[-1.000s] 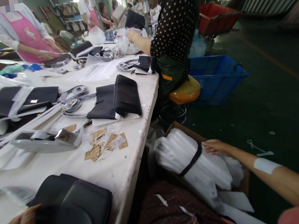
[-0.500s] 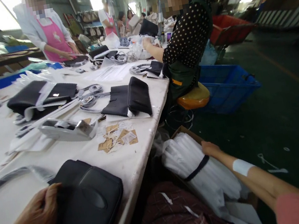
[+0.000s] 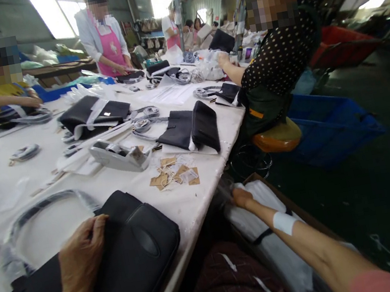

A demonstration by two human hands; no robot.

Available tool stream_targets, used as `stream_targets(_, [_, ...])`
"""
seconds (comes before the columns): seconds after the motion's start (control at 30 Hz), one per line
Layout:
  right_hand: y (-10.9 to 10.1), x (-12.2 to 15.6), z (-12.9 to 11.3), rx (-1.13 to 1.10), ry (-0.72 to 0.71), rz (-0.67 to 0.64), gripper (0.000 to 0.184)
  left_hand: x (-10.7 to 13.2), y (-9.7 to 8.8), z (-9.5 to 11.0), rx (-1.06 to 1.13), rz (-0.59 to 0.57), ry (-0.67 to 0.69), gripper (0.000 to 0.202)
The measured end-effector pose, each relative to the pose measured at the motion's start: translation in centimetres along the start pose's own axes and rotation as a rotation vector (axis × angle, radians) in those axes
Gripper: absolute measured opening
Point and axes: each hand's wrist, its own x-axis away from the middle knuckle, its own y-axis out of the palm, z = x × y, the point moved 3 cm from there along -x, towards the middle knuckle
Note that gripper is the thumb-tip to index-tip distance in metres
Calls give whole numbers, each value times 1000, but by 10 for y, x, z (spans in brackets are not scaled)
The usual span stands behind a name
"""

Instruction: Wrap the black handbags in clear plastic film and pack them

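Observation:
My left hand (image 3: 80,256) lies on a black bag (image 3: 126,269) at the near edge of the white table (image 3: 190,202), fingers curled over the bag's top edge. My right arm, with a white patch near the wrist, reaches down beside the table. My right hand (image 3: 242,197) is at a bundle of white plastic sleeves (image 3: 267,234) in a cardboard box (image 3: 305,217) on the floor. Its fingers are closed on the sleeves' top end.
On the table lie a grey tape dispenser (image 3: 119,155), brown paper tags (image 3: 173,176), a folded black bag (image 3: 195,128) and wrapped straps (image 3: 44,213). A person in a dotted top (image 3: 281,60) sits on an orange stool (image 3: 278,137) to the right. A blue crate (image 3: 331,127) stands beyond.
My head has turned left and up, so more table shows. My right hand has slid from the sleeves' middle band towards their upper end. My left hand stays on the black bag.

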Motion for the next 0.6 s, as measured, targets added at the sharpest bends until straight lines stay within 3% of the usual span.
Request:
stream_targets(0.2, [-92, -23, 29, -139, 93, 307, 32, 0, 2, -2, 20, -2, -17, 31])
stream_targets(0.27, [-106, -15, 38, -166, 87, 330, 33, -1, 1, -1, 33, -8, -24, 32])
stream_targets(0.33, [-100, -3, 43, -177, 69, 273, 33, -1, 1, 0, 46, -14, -28, 33])
stream_targets(0.53, [-24, 46, 44, -104, 49, 64, 30, 2, -1, 0, 87, -17, -22, 30])
stream_targets(0.6, [-12, 57, 44, -84, 53, 53, 26, 3, -1, -1, 89, -12, 7, 28])
